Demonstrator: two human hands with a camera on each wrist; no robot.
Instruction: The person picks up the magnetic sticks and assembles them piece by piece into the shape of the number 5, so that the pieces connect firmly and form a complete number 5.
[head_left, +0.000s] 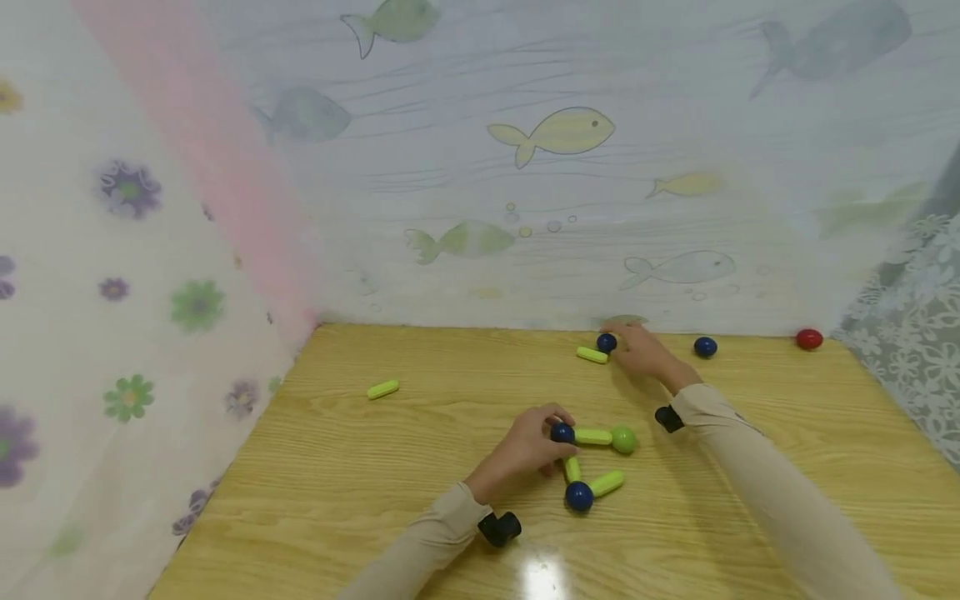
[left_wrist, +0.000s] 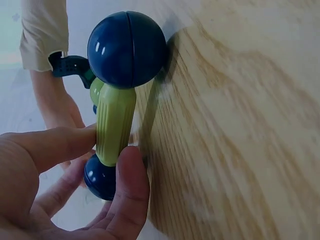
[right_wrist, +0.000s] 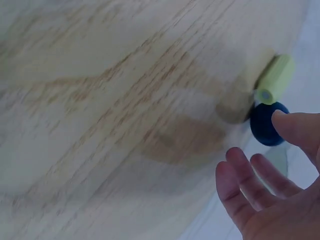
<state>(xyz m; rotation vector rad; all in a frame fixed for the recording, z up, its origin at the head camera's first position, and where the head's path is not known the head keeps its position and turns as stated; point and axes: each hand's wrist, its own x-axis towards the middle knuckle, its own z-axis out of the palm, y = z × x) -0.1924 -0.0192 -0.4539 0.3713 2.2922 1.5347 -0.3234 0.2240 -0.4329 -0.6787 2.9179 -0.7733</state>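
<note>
Green rod [left_wrist: 115,122] lies lengthwise between two blue balls.

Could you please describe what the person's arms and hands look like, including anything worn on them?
Both arms are covered by long, plain beige sleeves that end at the wrists. The left hand and right hand are bare, with no gloves or rings visible. A small black device sits at each wrist: one under the left cuff and one beside the right cuff. No cables or markings show.

Navy balls [head_left: 578,497], lime rods [head_left: 382,389]
</note>
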